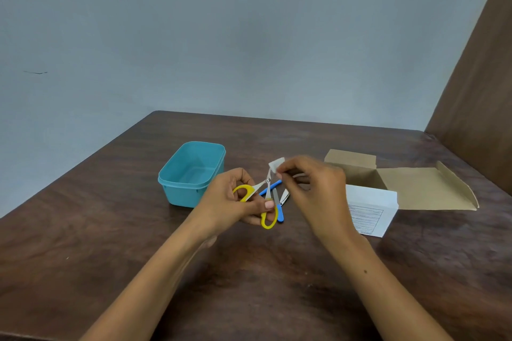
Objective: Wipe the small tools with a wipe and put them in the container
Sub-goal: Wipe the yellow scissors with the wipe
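Observation:
My left hand [230, 202] grips small yellow-handled scissors [268, 220] by the handles, blades apart and pointing away from me. My right hand [313, 188] pinches a small white wipe [277, 164] against the tip of one blade. Below the scissors, blue-handled tools [279, 213] and a metal nail clipper [284, 197] lie on the table, partly hidden by my hands. A teal plastic container [191, 173] stands open just left of my left hand, with nothing visible inside.
An open cardboard box [401, 185] with a white printed side [368, 210] sits right of my right hand. The dark wooden table [110, 230] meets a grey wall at the back and a brown panel at the right.

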Tool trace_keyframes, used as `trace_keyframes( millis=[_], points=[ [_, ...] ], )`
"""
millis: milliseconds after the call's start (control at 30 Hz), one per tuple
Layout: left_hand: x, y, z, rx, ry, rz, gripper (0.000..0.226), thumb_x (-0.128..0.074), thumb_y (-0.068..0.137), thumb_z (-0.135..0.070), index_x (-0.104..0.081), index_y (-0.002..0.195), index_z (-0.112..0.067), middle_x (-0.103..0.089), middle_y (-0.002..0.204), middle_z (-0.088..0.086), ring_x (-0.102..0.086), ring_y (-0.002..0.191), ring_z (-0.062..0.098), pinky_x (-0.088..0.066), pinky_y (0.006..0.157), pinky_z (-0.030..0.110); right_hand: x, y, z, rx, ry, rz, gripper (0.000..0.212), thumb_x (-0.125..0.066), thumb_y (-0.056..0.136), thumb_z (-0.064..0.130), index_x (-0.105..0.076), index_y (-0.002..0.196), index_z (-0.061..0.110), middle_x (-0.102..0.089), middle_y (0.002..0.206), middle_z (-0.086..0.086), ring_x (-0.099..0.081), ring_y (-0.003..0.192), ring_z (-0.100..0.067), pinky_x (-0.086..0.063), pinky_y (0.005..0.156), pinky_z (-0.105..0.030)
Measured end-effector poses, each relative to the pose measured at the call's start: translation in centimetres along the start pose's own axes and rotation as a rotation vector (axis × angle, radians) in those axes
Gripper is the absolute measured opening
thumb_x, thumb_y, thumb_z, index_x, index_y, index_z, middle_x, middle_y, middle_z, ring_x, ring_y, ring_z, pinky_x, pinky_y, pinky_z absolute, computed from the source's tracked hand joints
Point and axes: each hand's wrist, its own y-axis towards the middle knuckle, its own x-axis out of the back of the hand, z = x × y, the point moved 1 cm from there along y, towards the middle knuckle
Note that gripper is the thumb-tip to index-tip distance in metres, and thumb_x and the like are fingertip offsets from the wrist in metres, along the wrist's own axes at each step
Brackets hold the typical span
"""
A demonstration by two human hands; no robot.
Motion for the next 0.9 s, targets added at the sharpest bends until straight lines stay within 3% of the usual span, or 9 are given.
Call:
trace_keyframes(
  millis=[67, 233, 433, 600, 833, 900],
  points=[
    [-0.03, 0.02, 0.00, 0.001, 0.018, 0.020, 0.030, -0.076, 0.073, -0.002, -0.048, 0.084, -0.005, -0.074, 0.074, 0.015, -0.073, 0.070, 0.026, -0.060, 0.061, 0.033, 0.26, 0.14, -0.29, -0.032, 0.011, -0.032, 0.010, -0.072, 0.076, -0.002, -0.069, 0.078, 0.007, -0.071, 0.077, -0.001, -0.067, 0.068, -0.012, -0.053, 0.064, -0.022],
    [-0.22, -0.16, 0.01, -0.014, 0.026, 0.033, 0.031, -0.076, 0.073, 0.000, -0.046, 0.083, -0.005, -0.073, 0.072, 0.015, -0.073, 0.068, 0.027, -0.060, 0.058, 0.032, 0.20, 0.16, 0.05, -0.007, 0.023, 0.096, 0.011, -0.070, 0.074, -0.002, -0.071, 0.075, 0.009, -0.072, 0.076, 0.002, -0.067, 0.067, -0.009, -0.055, 0.064, -0.025],
    [-0.39, -0.11, -0.02, -0.011, 0.014, 0.031, 0.031, -0.075, 0.073, 0.000, -0.047, 0.085, -0.004, -0.073, 0.076, 0.018, -0.073, 0.068, 0.027, -0.060, 0.057, 0.031, 0.46, 0.09, -0.31, -0.110, 0.053, -0.019, 0.007, -0.073, 0.075, 0.001, -0.070, 0.076, 0.007, -0.071, 0.073, 0.001, -0.067, 0.067, -0.007, -0.055, 0.065, -0.021],
    [-0.27, -0.11, 0.08, -0.009, 0.027, 0.017, 0.031, -0.076, 0.073, -0.002, -0.048, 0.085, -0.005, -0.074, 0.076, 0.017, -0.073, 0.070, 0.027, -0.061, 0.060, 0.034, 0.22, -0.12, 0.17, -0.075, 0.084, 0.051, 0.009, -0.072, 0.075, -0.001, -0.069, 0.075, 0.007, -0.072, 0.074, 0.000, -0.068, 0.067, -0.008, -0.056, 0.065, -0.022],
    [-0.40, -0.20, -0.17, 0.019, -0.011, 0.035, 0.030, -0.074, 0.074, 0.000, -0.047, 0.085, -0.004, -0.073, 0.073, 0.017, -0.073, 0.063, 0.023, -0.055, 0.049, 0.023, 0.83, 0.05, -0.20, -0.159, 0.119, -0.205, 0.008, -0.072, 0.078, 0.002, -0.067, 0.077, 0.008, -0.066, 0.070, 0.004, -0.065, 0.071, -0.005, -0.053, 0.067, -0.013],
    [-0.35, -0.18, -0.14, 0.017, -0.023, 0.024, 0.030, -0.075, 0.074, 0.000, -0.047, 0.087, -0.004, -0.073, 0.074, 0.019, -0.072, 0.062, 0.022, -0.055, 0.049, 0.023, 0.98, 0.10, 0.40, -0.089, 0.161, -0.152, 0.008, -0.072, 0.078, 0.002, -0.066, 0.079, 0.008, -0.067, 0.073, 0.004, -0.066, 0.072, -0.005, -0.054, 0.068, -0.015]
  ],
)
